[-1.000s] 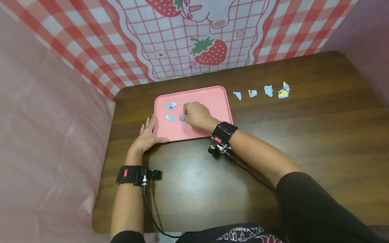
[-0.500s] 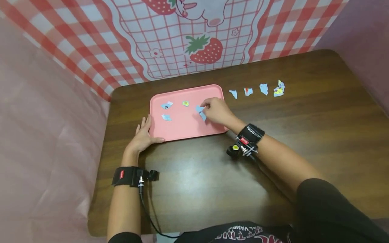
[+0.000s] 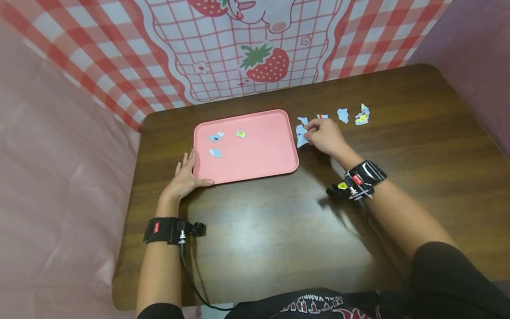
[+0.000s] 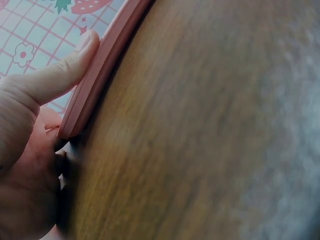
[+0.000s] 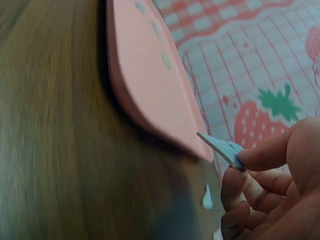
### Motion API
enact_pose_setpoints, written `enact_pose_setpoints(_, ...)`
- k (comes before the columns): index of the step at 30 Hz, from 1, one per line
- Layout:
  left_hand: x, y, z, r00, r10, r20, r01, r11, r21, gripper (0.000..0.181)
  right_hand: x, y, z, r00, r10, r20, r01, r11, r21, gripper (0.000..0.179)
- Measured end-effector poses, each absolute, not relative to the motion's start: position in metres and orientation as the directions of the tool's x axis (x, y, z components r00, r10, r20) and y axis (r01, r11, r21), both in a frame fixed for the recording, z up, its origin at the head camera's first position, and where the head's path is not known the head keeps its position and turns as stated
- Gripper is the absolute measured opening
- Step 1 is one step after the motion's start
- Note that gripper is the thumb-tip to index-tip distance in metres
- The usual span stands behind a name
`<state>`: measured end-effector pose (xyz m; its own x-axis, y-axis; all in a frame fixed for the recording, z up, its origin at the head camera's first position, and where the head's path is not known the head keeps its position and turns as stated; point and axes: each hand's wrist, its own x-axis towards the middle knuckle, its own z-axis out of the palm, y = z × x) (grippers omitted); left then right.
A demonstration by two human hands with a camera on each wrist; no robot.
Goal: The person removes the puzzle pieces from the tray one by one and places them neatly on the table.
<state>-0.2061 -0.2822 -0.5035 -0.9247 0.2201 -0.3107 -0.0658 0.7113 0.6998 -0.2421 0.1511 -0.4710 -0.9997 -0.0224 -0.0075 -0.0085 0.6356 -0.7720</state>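
My right hand (image 3: 327, 136) pinches a flat, irregular light-blue puzzle piece (image 3: 301, 136) between thumb and fingers, above the table just right of the pink tray (image 3: 275, 164). In the right wrist view this puzzle piece (image 5: 226, 149) is tilted and its thick edge shows. My left hand (image 3: 182, 179) rests at the tray's near left corner, fingers along the left side and thumb on the front rim. The left wrist view has the thumb (image 4: 65, 72) lying straight against the rim. On the tray lie a blue-and-white piece (image 3: 216, 137), a pale-blue piece (image 3: 215, 153) and a yellow-green piece (image 3: 241, 134).
Behind the right hand, a row of pieces lies on the wooden table (image 3: 255, 230): a small blue one (image 3: 303, 120), a red-marked one (image 3: 322, 116) partly hidden by the hand, a blue one (image 3: 342, 115) and a yellow-and-purple one (image 3: 362, 115). A strawberry-patterned cloth (image 3: 223, 57) hangs behind.
My right hand has picked the light-blue puzzle piece up from the tray and carried it right, past the tray's edge. The left hand has stayed at the tray's corner.
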Motion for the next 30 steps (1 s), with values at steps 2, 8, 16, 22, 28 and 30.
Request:
enact_pose_setpoints(2,-0.205,-0.284,-0.504,-0.923,0.216,-0.319,-0.074,0.712,0.698,0.128,-0.243,0.158,-0.475,-1.000,-0.013,-0.014,0.002,0.633,-0.774,0.021)
enact_pose_setpoints(8,-0.202,-0.287,-0.507,-0.921,0.211,-0.327,-0.085,0.712,0.697,0.129,-0.242,0.171,-0.487,-0.997,-0.018,-0.070,0.042,0.642,-0.766,0.021)
enact_pose_setpoints(16,-0.202,-0.287,-0.508,-0.920,0.210,-0.330,-0.089,0.708,0.700,0.129,-0.240,0.172,-0.493,-0.994,-0.050,-0.095,0.032,0.706,-0.707,0.020)
enact_pose_setpoints(22,-0.204,-0.286,-0.508,-0.925,0.221,-0.310,-0.063,0.714,0.697,0.127,-0.240,0.170,-0.493,-0.997,-0.053,-0.053,-0.010,0.790,-0.613,0.024)
enact_pose_setpoints(28,-0.207,-0.284,-0.508,-0.924,0.212,-0.319,-0.081,0.707,0.703,0.128,-0.242,0.171,-0.492,-0.997,-0.050,-0.060,-0.007,0.828,-0.561,0.027)
enact_pose_setpoints(30,-0.208,-0.283,-0.507,-0.923,0.209,-0.323,-0.085,0.708,0.701,0.128,-0.243,0.170,-0.491,-0.996,-0.044,-0.072,0.003,0.836,-0.549,0.027)
